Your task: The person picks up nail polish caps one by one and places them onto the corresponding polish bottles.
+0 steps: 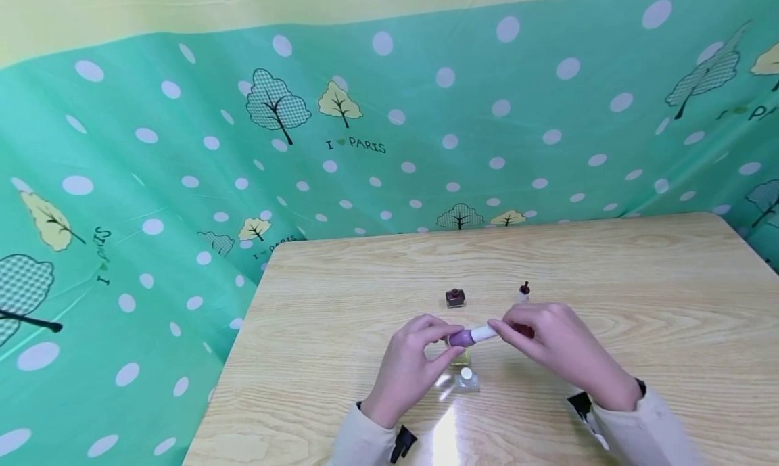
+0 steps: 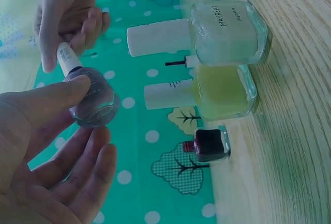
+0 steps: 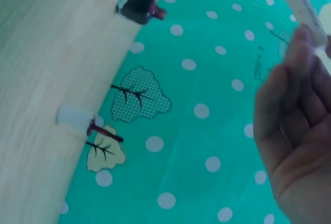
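A nail polish bottle with purple polish [image 1: 462, 338] is held above the table, tilted, between the thumb and fingers of my left hand [image 1: 410, 361]. My right hand [image 1: 550, 334] pinches its white cap [image 3: 304, 14], which still sits on the bottle's neck. Below the hands stand a capped nail polish bottle with yellow polish [image 2: 220, 92] and a capped bottle of clear or whitish polish [image 2: 227, 32]. Farther back is an uncapped bottle of dark red polish [image 1: 455, 299]. To its right, a white cap [image 3: 75, 118] stands with its dark red brush pointing up.
The wood-grain table [image 1: 292, 385] carries all the bottles. Behind and at the left hangs a green dotted curtain [image 1: 365, 114] with printed trees. Bright glare lies on the tabletop near the front.
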`<action>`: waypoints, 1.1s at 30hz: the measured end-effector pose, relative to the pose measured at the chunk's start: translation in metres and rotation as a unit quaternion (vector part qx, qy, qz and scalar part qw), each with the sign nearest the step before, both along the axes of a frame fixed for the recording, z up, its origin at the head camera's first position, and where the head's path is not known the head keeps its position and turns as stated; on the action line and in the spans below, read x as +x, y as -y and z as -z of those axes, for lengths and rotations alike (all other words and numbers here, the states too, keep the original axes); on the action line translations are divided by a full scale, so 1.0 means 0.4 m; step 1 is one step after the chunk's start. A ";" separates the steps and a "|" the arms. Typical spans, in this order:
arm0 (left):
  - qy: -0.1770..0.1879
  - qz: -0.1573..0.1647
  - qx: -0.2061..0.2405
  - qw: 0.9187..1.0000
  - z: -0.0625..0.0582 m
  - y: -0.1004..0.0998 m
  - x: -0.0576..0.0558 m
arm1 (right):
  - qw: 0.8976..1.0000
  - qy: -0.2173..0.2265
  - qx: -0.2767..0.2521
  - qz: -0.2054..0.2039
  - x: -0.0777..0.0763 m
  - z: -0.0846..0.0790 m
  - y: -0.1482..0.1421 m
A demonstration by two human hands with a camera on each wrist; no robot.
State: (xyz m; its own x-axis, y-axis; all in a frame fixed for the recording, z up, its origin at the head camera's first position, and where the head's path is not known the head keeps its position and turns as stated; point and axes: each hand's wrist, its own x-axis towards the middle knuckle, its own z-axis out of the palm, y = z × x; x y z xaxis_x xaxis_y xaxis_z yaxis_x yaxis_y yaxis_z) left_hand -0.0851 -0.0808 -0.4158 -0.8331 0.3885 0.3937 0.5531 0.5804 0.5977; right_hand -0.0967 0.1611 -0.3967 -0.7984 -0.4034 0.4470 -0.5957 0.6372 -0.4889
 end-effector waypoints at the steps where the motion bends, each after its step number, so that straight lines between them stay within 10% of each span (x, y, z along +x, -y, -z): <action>1: -0.001 -0.001 -0.002 1.000 0.000 0.000 0.000 | 1.000 0.000 0.002 0.007 0.000 0.002 0.003; 11: 0.002 -0.007 -0.008 1.000 0.002 0.003 -0.004 | 0.999 0.020 0.003 0.037 -0.001 0.010 0.013; 22: 0.010 -0.014 -0.009 1.000 0.012 0.011 -0.010 | 0.998 -0.013 -0.005 -0.062 -0.004 0.004 0.004; 33: 0.014 -0.010 -0.028 0.999 0.023 0.009 -0.014 | 0.999 -0.006 0.028 -0.020 -0.005 0.008 0.021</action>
State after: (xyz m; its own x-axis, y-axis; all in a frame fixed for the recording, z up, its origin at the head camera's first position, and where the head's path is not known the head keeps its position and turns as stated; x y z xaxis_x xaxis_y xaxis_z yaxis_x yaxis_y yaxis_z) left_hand -0.0906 -0.0843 -0.4249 -0.8512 0.3926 0.3484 0.5247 0.6240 0.5790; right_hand -0.0989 0.1526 -0.3999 -0.7752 -0.4600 0.4329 -0.6276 0.6386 -0.4453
